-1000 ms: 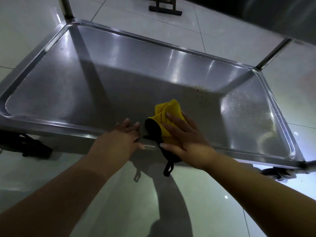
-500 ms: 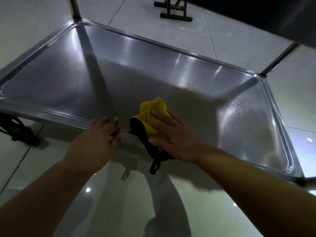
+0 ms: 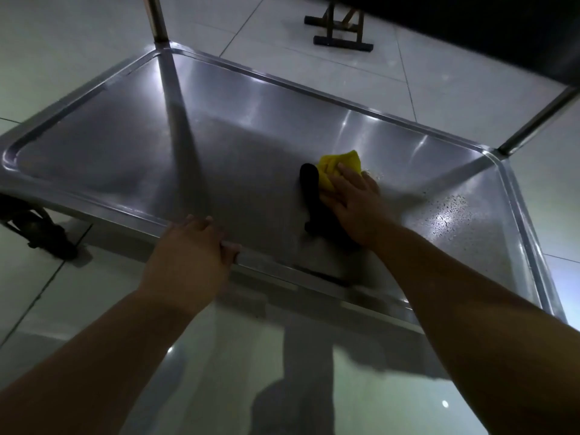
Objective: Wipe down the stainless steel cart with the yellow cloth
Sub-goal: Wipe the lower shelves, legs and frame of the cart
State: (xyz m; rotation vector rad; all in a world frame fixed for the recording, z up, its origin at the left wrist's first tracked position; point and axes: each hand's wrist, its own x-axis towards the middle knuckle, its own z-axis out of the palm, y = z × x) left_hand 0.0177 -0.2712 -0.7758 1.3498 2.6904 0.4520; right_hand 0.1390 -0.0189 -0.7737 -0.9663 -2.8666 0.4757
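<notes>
Now your right hand (image 3: 351, 204) presses flat-fingered on the yellow cloth (image 3: 340, 166) mid-shelf of the cart (image 3: 125, 158); sweep firmly toward the droplets (image 3: 452, 211). Left hand (image 3: 191, 246) grips the near rim; brace there.
</notes>
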